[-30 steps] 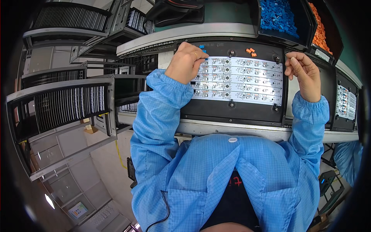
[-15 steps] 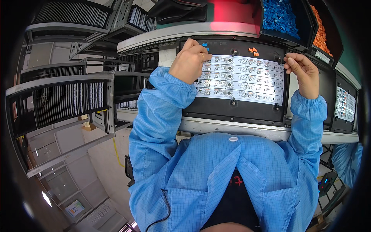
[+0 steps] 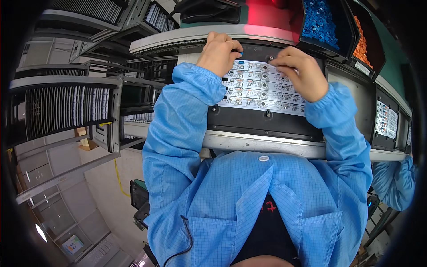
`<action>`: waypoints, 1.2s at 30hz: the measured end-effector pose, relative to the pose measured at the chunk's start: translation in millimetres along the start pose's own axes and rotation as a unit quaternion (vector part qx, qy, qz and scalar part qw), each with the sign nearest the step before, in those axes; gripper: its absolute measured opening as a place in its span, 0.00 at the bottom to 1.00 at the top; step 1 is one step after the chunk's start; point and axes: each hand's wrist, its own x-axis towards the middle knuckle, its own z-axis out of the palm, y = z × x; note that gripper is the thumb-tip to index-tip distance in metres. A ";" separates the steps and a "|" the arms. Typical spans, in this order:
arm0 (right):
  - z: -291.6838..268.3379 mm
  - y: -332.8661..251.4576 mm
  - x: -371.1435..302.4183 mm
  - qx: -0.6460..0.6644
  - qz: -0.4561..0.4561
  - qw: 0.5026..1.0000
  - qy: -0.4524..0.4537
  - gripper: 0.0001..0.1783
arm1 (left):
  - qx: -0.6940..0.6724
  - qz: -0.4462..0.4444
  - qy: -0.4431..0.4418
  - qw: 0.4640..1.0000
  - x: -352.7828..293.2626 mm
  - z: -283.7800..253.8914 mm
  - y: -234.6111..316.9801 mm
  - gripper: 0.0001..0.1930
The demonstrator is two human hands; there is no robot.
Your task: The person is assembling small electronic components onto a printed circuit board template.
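White circuit board strips (image 3: 249, 99) lie side by side in a black tray (image 3: 240, 122) in front of me. My left hand (image 3: 219, 54) is closed in a pinch above their upper left end, with a small blue connector (image 3: 241, 54) at its fingertips. Just below those fingers, another blue connector (image 3: 241, 62) sits on the top strip. My right hand (image 3: 304, 73) reaches over the right part of the strips. Its thumb and fingers are drawn together near a black post (image 3: 271, 58); whatever they grip is hidden. That hand covers the strips' right ends.
Bins of blue connectors (image 3: 319, 24) and orange connectors (image 3: 361, 46) stand at the back right. Another loaded tray (image 3: 386, 118) lies farther right, beside a person's blue sleeve (image 3: 393, 184). Racks of boards (image 3: 71, 109) fill the left side. A metal rail (image 3: 262, 143) runs along the near edge.
My right hand has moved left from the tray's right edge to over the strips. A blue connector now sits on the top strip. The loose orange connectors are no longer visible.
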 end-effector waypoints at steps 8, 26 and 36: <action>42.4 6.4 35.2 -0.123 -0.083 0.989 0.007 0.14 | -0.122 -0.087 0.039 0.988 -6.5 -14.3 5.6 0.05; 52.2 8.6 52.1 -0.102 -0.001 0.994 -0.034 0.13 | -0.495 -0.171 0.001 0.852 -21.0 -25.2 -17.5 0.10; 57.6 5.9 25.6 -0.228 -0.088 0.969 0.034 0.09 | -0.442 -0.201 -0.014 0.874 -21.5 -16.3 -16.6 0.10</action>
